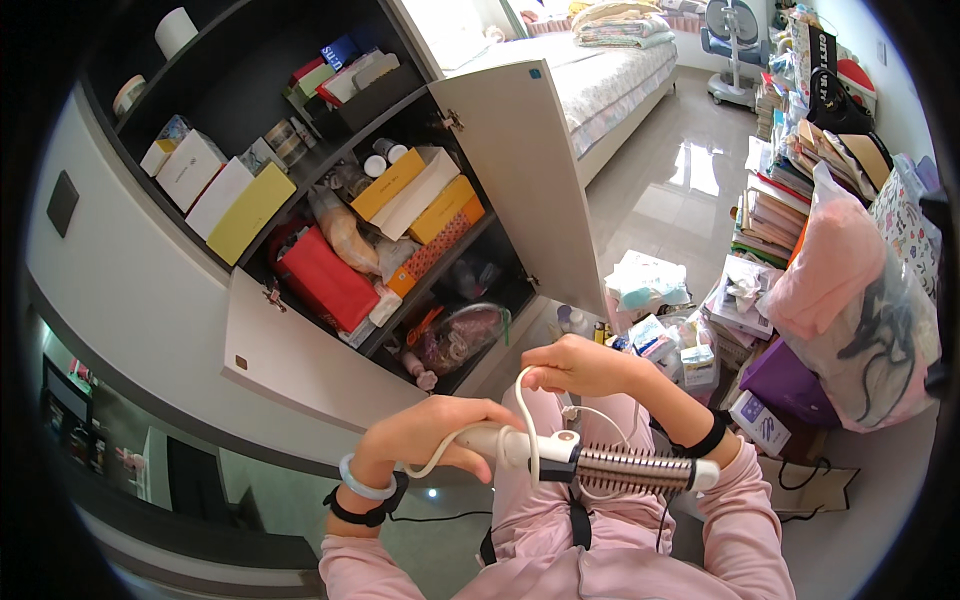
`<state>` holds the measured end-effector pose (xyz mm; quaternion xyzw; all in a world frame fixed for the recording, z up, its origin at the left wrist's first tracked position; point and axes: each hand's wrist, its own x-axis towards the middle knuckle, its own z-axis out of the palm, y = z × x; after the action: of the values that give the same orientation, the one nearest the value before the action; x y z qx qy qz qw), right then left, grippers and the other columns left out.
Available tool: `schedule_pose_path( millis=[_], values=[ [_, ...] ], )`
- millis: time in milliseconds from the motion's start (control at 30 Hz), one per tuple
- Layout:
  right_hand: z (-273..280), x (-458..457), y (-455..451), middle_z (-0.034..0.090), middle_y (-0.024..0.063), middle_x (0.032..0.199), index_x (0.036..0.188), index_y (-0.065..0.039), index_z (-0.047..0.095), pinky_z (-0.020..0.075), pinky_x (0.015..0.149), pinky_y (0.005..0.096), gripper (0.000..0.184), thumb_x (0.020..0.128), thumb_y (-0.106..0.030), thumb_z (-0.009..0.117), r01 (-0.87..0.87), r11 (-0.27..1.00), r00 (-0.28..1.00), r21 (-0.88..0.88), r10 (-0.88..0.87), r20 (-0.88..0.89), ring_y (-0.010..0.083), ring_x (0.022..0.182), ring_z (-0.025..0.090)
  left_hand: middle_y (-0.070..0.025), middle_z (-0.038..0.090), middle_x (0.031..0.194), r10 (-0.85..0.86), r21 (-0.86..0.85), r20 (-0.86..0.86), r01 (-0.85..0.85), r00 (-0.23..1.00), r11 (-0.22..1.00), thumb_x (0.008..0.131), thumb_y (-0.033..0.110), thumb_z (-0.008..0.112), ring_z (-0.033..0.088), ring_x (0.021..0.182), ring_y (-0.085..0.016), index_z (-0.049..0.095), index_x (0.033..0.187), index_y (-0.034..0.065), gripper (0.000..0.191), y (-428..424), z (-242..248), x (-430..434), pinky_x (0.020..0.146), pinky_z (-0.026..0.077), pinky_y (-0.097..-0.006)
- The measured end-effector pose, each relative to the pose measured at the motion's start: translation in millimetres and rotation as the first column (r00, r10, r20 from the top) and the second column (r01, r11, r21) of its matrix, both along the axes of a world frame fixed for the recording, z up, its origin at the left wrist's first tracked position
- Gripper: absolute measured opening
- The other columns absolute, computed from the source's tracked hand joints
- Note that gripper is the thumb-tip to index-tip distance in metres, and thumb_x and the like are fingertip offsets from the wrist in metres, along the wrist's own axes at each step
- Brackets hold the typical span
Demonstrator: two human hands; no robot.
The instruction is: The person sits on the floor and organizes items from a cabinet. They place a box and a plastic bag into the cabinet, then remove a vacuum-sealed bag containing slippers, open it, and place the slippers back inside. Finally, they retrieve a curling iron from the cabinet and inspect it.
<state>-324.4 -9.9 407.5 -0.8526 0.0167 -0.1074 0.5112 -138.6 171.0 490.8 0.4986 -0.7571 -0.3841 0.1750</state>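
My left hand [435,435] grips the white handle of a hot-air styling brush [637,469], whose dark bristles point to the right above my lap. A white power cord [527,405] loops around the handle. Its upper bend is pinched between the thumb and fingers of my right hand [574,365], raised above the brush. More of the cord hangs behind the brush, with what looks like its plug [570,412] near my knees.
An open cabinet with two swung-out doors [525,172] [322,352] holds boxes, a red bag [326,277] and plastic bags. Stacked books [765,221], a purple bag [791,382] and a clear bag with pink cloth [832,262] line the right. A bed [615,82] stands beyond.
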Motion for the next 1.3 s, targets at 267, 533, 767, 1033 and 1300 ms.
schedule_pose_path(
  millis=[267, 533, 767, 1033, 1300],
  values=[
    [-8, 20, 19, 0.063, 0.0039, 0.066, 0.085, 0.000, 0.066, 0.0460, 0.057, 0.0299, 0.050, 0.101, -0.046, 0.054, 0.125, 0.962, 0.986, 0.244, -0.149, 0.081, 0.0091, 0.063, 0.058, -0.0016, 0.060, 0.094, 0.396, 0.083, -0.517, -0.416, 0.759, 0.906, 0.063, 0.066, 0.078, 0.052, 0.081, -0.007, 0.037, 0.146, 0.0057, 0.110, 1, -23, -15, 0.066, 0.039, -0.0195],
    [-27, 26, -4, 0.052, -0.0026, 0.059, 0.067, -0.002, 0.059, 0.0388, 0.050, 0.0269, 0.047, 0.096, -0.039, 0.065, 0.526, 0.807, 0.826, 0.268, -0.560, 0.064, 0.0046, 0.057, 0.047, -0.0061, 0.067, 0.100, 0.454, -0.113, -0.338, -0.515, 0.824, 0.850, 0.070, 0.060, 0.082, 0.058, 0.085, -0.006, 0.036, 0.149, 0.0001, 0.109, -5, -19, -16, 0.071, 0.043, -0.0189],
    [-45, -2, -24, 0.055, 0.0002, 0.069, 0.093, -0.004, 0.061, 0.0439, 0.055, 0.0285, 0.019, 0.098, -0.022, 0.057, 0.267, 0.964, 0.964, -0.014, -0.267, -0.011, 0.0101, 0.059, 0.052, -0.0023, 0.068, 0.081, 0.597, -0.376, -0.258, -0.648, 0.760, 0.662, 0.076, 0.032, 0.087, 0.060, 0.073, -0.007, 0.055, 0.138, 0.0065, 0.074, 5, -1, -6, 0.065, 0.047, -0.0217],
    [-22, -36, -1, 0.065, 0.0128, 0.083, 0.109, -0.004, 0.050, 0.0495, 0.065, 0.0368, 0.020, 0.099, -0.021, 0.056, 0.058, 0.992, 0.995, 0.115, -0.048, -0.092, 0.0244, 0.072, 0.066, -0.0055, 0.063, 0.095, 0.857, -0.892, -0.055, -0.412, 0.513, 0.189, 0.081, 0.022, 0.080, 0.063, 0.086, -0.020, 0.063, 0.130, 0.0130, 0.053, -14, 14, 14, 0.073, 0.051, -0.0309],
    [43, -45, 21, 0.065, 0.0018, 0.087, 0.106, -0.015, 0.062, 0.0478, 0.055, 0.0366, 0.022, 0.084, -0.009, 0.061, 0.253, 0.643, 0.963, -0.723, -0.094, 0.253, 0.0264, 0.069, 0.066, -0.0010, 0.056, 0.083, 0.717, -0.757, 0.609, -0.023, 0.340, 0.653, 0.076, 0.025, 0.077, 0.061, 0.079, -0.019, 0.064, 0.121, 0.0162, 0.047, -22, -24, 2, 0.065, 0.052, -0.0317]
  ],
)
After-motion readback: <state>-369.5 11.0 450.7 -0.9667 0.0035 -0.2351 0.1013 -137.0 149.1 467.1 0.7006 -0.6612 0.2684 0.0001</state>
